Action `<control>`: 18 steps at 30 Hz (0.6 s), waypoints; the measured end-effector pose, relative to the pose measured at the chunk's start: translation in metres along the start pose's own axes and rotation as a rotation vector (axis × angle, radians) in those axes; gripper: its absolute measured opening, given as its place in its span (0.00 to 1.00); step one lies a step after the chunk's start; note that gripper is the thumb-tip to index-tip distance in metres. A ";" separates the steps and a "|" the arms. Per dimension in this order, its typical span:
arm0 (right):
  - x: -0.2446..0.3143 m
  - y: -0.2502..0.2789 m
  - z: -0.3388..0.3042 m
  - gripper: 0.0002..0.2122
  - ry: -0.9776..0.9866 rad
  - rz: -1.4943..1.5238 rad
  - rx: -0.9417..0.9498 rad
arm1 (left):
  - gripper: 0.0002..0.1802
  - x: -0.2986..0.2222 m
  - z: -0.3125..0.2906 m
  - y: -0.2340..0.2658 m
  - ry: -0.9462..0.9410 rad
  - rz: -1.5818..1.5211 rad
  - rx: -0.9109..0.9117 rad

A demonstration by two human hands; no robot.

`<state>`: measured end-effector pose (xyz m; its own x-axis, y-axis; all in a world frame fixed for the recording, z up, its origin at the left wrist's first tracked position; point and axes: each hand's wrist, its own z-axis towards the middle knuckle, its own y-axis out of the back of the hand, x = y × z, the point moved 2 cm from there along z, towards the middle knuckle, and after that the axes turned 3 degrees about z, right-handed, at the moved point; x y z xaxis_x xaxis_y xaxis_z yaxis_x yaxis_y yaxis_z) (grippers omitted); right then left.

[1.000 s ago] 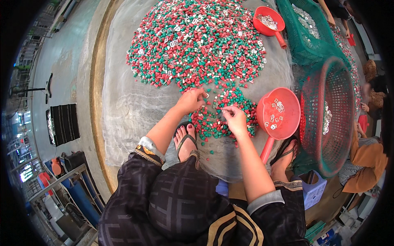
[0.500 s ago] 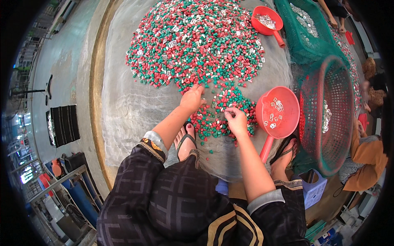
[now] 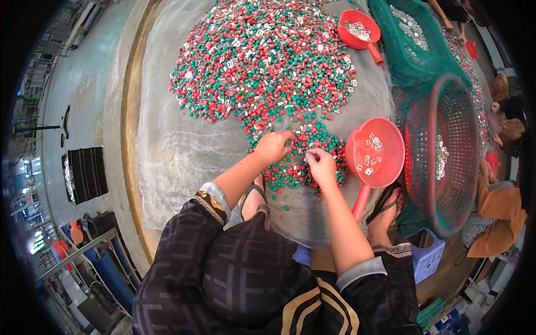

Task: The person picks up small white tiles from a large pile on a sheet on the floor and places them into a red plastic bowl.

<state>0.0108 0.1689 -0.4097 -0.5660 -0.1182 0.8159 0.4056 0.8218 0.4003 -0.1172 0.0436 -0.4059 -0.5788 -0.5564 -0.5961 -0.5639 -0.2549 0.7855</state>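
Mesh sheet (image 3: 184, 156): grey, spread over the floor, carrying everything below.

Cone pile (image 3: 262, 61): red and green cones mixed with small silver clips, widest at the far side, narrowing to a tongue (image 3: 301, 162) that lies under both hands.

Red basket (image 3: 446, 151): tipped on its side at the right, silver clips inside.

Near scoop (image 3: 375, 153): red, just right of the tongue, a few clips in its bowl.

Far scoop (image 3: 358, 30): red, at the pile's far edge, also holding clips.

Left hand (image 3: 272, 146): palm down on the cones, fingers curled, raking; whether it grips anything cannot be told.

Right hand (image 3: 321, 166): fingertips pinched at the cones, apparently on a small piece.

Handling note: picking goes best with a thinly spread layer and the near scoop kept close.
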 end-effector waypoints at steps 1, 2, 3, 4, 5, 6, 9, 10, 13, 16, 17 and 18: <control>-0.003 -0.001 0.001 0.09 0.007 0.016 0.009 | 0.17 0.002 0.001 -0.001 0.026 0.008 0.022; -0.005 -0.002 0.003 0.09 0.016 0.033 0.012 | 0.16 0.002 0.004 0.001 0.047 0.017 0.044; -0.007 -0.001 0.004 0.09 0.025 0.051 0.015 | 0.16 0.003 0.007 0.002 0.067 0.027 0.066; -0.010 -0.001 0.002 0.09 0.020 0.047 -0.002 | 0.15 0.005 0.010 0.003 0.091 -0.005 0.117; -0.008 -0.002 0.001 0.09 0.040 0.037 -0.022 | 0.13 0.006 0.015 0.008 0.111 -0.032 0.162; -0.007 0.000 0.000 0.10 0.036 0.002 -0.029 | 0.12 0.005 0.021 0.011 0.130 -0.059 0.208; -0.004 0.004 0.000 0.10 0.007 -0.001 -0.033 | 0.11 -0.014 0.060 0.035 0.040 -0.121 0.322; -0.008 0.002 0.003 0.10 0.001 0.029 -0.033 | 0.10 -0.017 0.078 0.038 -0.022 -0.060 0.203; -0.010 0.008 0.004 0.10 -0.002 0.054 -0.067 | 0.15 -0.060 0.139 0.074 0.032 -0.139 0.289; -0.002 0.012 0.003 0.10 -0.028 0.039 -0.060 | 0.18 -0.108 0.187 0.124 0.149 -0.560 -0.068; -0.003 0.012 0.004 0.10 -0.020 0.057 -0.067 | 0.21 -0.126 0.189 0.140 0.131 -0.710 -0.040; -0.004 0.012 0.005 0.10 -0.014 0.073 -0.076 | 0.21 -0.133 0.195 0.142 0.121 -0.668 -0.034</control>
<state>0.0142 0.1818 -0.4098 -0.5428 -0.0512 0.8383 0.4991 0.7831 0.3710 -0.2353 0.2354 -0.2477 -0.0417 -0.3546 -0.9341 -0.7573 -0.5986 0.2611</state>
